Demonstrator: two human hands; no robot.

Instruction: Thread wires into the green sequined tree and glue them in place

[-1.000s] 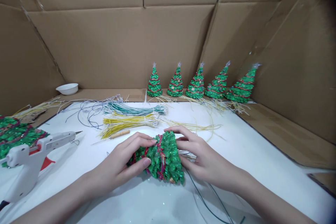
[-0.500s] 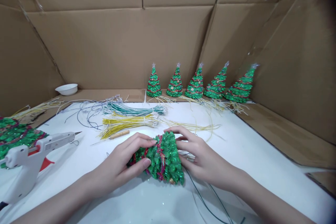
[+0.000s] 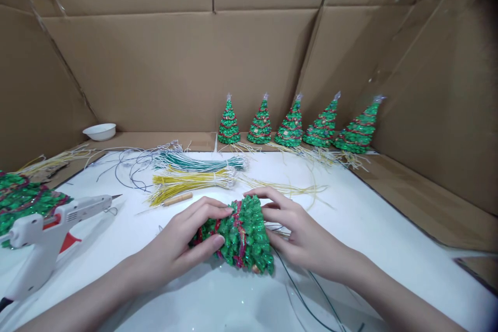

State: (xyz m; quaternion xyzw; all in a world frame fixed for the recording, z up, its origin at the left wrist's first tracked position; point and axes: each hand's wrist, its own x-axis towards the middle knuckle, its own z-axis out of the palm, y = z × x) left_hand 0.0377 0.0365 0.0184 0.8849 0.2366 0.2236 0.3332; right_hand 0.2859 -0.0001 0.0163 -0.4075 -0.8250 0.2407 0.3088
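A small green glittery Christmas tree (image 3: pixel 241 236) with red garland lies on its side on the white table (image 3: pixel 361 218), its wide base toward my right. My left hand (image 3: pixel 182 241) wraps round the narrow end, fingers curled over it. Against the base, my right hand (image 3: pixel 298 231) has its fingers bent around the rim. Thin dark wires (image 3: pixel 307 295) trail from under the tree toward the near edge.
Several finished trees (image 3: pixel 291 124) stand in a row at the back. Bundles of yellow and green wires (image 3: pixel 194 174) and a wooden-handled awl (image 3: pixel 175 199) lie behind my hands. A white glue gun (image 3: pixel 46 233) and more green trees (image 3: pixel 19 199) sit left. A white bowl (image 3: pixel 100 131) is far left. Cardboard walls surround the table.
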